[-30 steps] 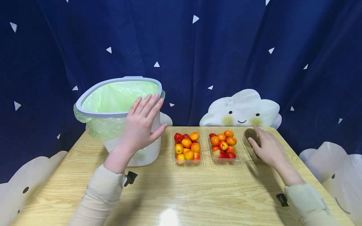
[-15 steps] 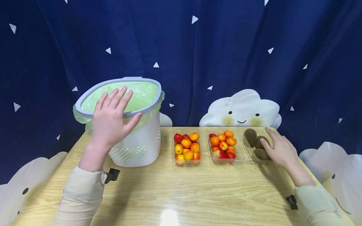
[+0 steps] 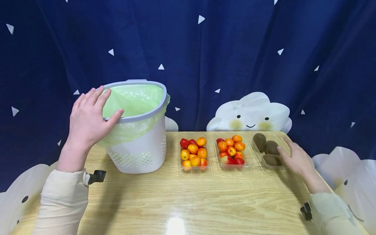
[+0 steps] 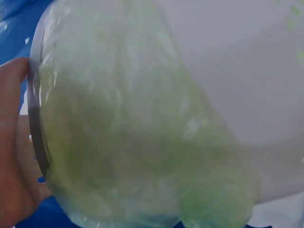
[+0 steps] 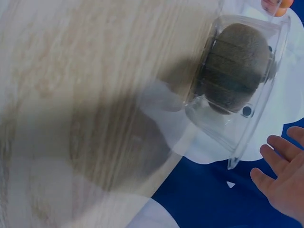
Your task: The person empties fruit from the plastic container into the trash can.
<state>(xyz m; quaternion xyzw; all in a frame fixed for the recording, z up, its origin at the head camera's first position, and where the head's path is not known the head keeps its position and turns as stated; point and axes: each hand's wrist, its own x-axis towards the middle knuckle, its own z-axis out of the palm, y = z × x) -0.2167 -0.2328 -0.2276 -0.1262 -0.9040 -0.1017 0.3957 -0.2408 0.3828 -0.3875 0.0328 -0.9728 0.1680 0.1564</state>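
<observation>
My left hand (image 3: 88, 120) is at the left rim of a white bin (image 3: 144, 155) lined with a light green plastic bag (image 3: 132, 98). Its fingers are extended and the thumb is spread, overlapping the rim in the head view. The left wrist view shows the hand (image 4: 14, 142) beside the rim, with the bag folded over the outside. On the right, my right hand (image 3: 298, 160) hovers at the right side of a clear plastic box (image 3: 257, 153) of brown kiwis (image 3: 271, 148). In the right wrist view its fingers (image 5: 275, 156) are loose and apart from the box, holding nothing.
Two more clear boxes stand in a row between bin and kiwis, holding orange fruits (image 3: 193, 149) and strawberries (image 3: 227, 160). The wooden table (image 3: 205, 202) ends at a blue curtain (image 3: 182, 49) with cloud shapes.
My left hand has moved left across the bin, from its right side to its left rim. My right hand has drawn right, off the kiwi box, uncovering the kiwis.
</observation>
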